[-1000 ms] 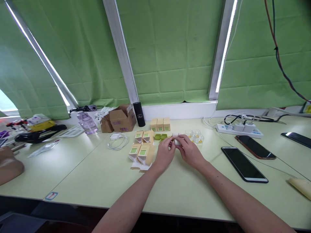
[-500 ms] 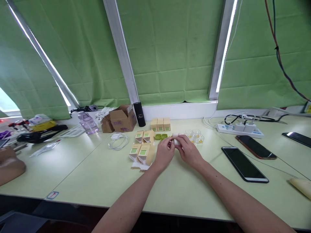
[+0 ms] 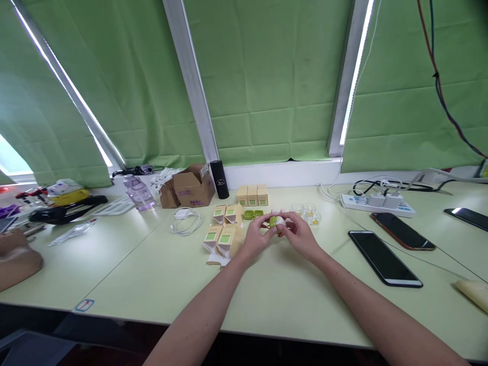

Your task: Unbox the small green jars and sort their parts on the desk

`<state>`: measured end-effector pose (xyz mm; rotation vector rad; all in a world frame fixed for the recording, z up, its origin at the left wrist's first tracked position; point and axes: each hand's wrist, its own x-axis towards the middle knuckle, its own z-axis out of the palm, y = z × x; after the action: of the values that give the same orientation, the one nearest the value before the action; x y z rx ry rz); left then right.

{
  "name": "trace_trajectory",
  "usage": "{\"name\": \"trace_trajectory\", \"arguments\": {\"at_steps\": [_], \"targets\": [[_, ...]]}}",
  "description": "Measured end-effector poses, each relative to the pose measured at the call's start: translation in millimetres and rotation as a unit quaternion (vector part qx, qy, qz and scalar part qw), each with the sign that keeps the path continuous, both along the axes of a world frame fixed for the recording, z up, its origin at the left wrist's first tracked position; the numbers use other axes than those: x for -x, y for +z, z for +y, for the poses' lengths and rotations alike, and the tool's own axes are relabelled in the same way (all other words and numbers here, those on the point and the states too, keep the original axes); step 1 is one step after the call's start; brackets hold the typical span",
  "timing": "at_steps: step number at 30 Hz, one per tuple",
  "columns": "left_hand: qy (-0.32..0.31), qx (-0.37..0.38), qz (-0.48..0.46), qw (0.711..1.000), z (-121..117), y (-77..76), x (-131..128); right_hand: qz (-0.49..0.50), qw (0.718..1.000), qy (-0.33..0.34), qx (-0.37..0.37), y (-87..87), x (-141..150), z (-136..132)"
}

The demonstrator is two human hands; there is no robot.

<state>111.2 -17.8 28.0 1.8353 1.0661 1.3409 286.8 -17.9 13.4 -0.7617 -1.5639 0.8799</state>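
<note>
Between my left hand [image 3: 259, 235] and my right hand [image 3: 298, 235], held just above the table, is a small rounded green-and-white piece [image 3: 277, 222]. Its green part faces my left fingers and its white part lies at my right fingers. Both hands are closed on it at the fingertips. Just beyond the hands lie small olive-green square containers [image 3: 253, 214] and a clear tray of cups [image 3: 313, 217] with yellow bits inside. Open kraft paper boxes [image 3: 224, 239] with green labels stand left of my left hand.
Closed kraft boxes [image 3: 252, 195], a black bottle [image 3: 219, 179] and a cardboard carton [image 3: 193, 188] stand at the back. A white cable [image 3: 186, 222] lies left. Phones [image 3: 385, 258] and a power strip [image 3: 375, 204] are right. Another person's hand [image 3: 17, 259] rests far left.
The piece has turned in my fingers, so its green part now shows beside the white. My fingers have shifted slightly around it.
</note>
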Motion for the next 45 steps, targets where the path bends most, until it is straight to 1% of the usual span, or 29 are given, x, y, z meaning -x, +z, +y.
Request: {"name": "trace_trajectory", "arguments": {"at_steps": [4, 9, 16, 21, 29, 35, 45], "targets": [[0.015, -0.004, 0.01, 1.0, -4, 3.0, -1, -0.022, 0.999, -0.022, 0.01, 1.6, -4, 1], [0.025, -0.008, 0.017, 1.0, -5, 5.4, -1, -0.014, 0.999, -0.035, -0.01, 1.9, -2, 3], [0.057, -0.004, 0.019, 0.998, -1, 0.6, -3, 0.008, 0.999, -0.035, 0.006, -3.3, 1, 8], [0.059, -0.006, 0.011, 0.998, -1, -1.7, -5, 0.029, 0.999, -0.023, 0.027, -4.6, 2, 7], [0.067, -0.001, 0.018, 0.998, -3, 1.2, -6, 0.055, 0.997, -0.012, 0.057, -3.9, 5, 5], [0.066, -0.003, 0.013, 0.998, -5, 3.3, -7, 0.086, 0.993, 0.02, 0.082, -4.8, 7, 5], [0.079, 0.012, 0.009, 0.997, -3, -1.3, -8, 0.125, 0.983, 0.037, 0.133, -3.0, 8, 4]]}}
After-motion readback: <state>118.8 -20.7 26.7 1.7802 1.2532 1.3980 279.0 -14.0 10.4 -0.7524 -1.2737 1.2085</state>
